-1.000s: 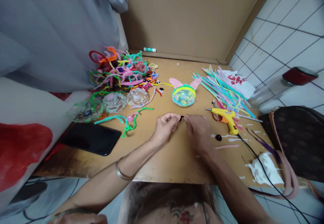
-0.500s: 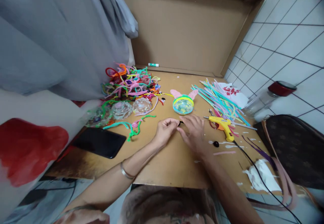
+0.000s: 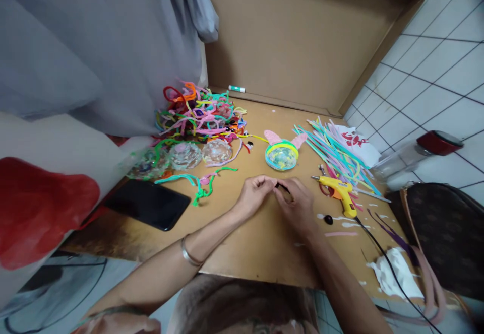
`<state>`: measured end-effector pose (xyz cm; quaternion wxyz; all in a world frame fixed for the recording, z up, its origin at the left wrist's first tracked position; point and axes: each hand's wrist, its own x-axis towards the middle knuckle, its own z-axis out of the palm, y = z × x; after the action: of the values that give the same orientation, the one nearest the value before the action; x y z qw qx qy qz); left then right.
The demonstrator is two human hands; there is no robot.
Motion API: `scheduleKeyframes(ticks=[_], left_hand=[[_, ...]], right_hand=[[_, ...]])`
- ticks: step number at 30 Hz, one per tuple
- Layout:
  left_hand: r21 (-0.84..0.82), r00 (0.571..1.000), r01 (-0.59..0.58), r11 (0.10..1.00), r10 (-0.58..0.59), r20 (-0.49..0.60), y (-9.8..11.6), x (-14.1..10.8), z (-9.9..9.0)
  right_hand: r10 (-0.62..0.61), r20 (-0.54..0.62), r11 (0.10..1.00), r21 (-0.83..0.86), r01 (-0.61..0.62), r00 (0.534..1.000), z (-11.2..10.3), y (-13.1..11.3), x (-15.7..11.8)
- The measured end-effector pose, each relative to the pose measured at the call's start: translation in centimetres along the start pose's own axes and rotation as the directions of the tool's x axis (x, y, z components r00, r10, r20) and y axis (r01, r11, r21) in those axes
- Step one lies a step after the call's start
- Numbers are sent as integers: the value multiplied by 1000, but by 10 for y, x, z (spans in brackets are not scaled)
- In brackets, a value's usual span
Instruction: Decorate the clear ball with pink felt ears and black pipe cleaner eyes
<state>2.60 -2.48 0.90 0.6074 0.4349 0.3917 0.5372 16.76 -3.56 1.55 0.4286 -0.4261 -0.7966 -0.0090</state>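
Note:
My left hand [image 3: 258, 193] and my right hand [image 3: 297, 204] meet over the table, fingertips pinched together. Between them is a small dark piece [image 3: 278, 185], mostly covered by the fingers, so its kind is unclear. Just beyond the hands stands a round bowl-like craft piece [image 3: 282, 156] with yellow and green bands and two pink ears [image 3: 272, 136]. A shiny black oval piece [image 3: 328, 219] lies right of my right hand. Past it, a yellow hot glue gun [image 3: 338, 189] rests on its side, its black cord trailing to the front right.
A heap of coloured pipe cleaners [image 3: 204, 112] lies at the back left, near clear round pieces [image 3: 185, 155] and a black phone [image 3: 149, 204]. Straight pipe cleaners [image 3: 340, 147], a red-lidded bottle [image 3: 416, 155], a brown bag [image 3: 434, 233] and crumpled tissue [image 3: 395, 273] are on the right.
My right hand's fingers have curled in from a flatter pose and now pinch the dark piece beside my left fingertips. The view has shifted slightly; the table things stay put.

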Motion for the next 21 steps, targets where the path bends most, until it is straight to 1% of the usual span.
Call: scheduleKeyframes(ticks=[7, 11, 15, 18, 21], left_hand=[[-10, 998, 58, 998, -57, 38, 1, -2, 0], [18, 998, 48, 999, -49, 31, 1, -2, 0], [49, 999, 35, 998, -36, 15, 2, -2, -1], [10, 999, 43, 999, -43, -9, 4, -2, -1], [-80, 997, 55, 995, -59, -54, 8, -1, 0]], right_hand=[[-33, -25, 996, -89, 31, 999, 1, 2, 1], [-61, -61, 993, -103, 55, 996, 2, 1, 2], [-68, -57, 991, -122, 61, 996, 2, -1, 2], [-73, -69, 985, -161, 61, 995, 1, 1, 6], [-85, -114, 974, -217, 59, 990, -4, 7, 18]])
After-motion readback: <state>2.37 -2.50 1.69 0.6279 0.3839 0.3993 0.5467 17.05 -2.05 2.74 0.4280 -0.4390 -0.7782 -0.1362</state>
